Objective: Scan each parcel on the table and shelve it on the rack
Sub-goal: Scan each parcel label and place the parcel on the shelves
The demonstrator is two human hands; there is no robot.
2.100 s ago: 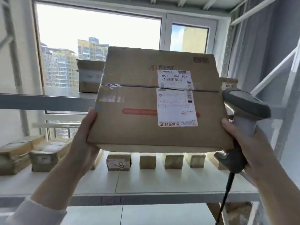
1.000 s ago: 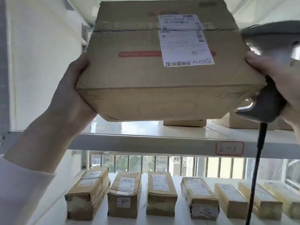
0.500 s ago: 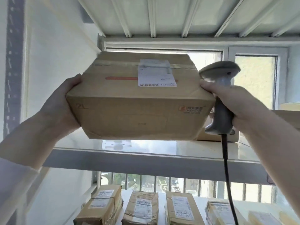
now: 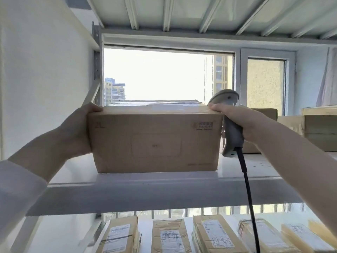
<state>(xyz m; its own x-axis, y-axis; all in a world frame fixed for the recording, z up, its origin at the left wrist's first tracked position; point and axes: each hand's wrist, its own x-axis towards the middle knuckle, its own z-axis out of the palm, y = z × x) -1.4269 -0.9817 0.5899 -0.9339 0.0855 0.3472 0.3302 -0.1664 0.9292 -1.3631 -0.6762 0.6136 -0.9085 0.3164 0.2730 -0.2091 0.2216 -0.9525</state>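
The parcel (image 4: pixel 155 139) sits on the upper shelf (image 4: pixel 145 181), just behind the shelf's front lip, with its long axis running along that lip. It lies between the hands, about equally near both. The left hand (image 4: pixel 76 130) clasps its left end, thumb hooked over the top edge. The right hand (image 4: pixel 238 123) is wrapped round the scanner (image 4: pixel 230 141), with only the thumb resting on the parcel's top right corner. The base looks flat on the shelf, though I can't be sure. It is a plain brown carton with a faint printed logo on its near face.
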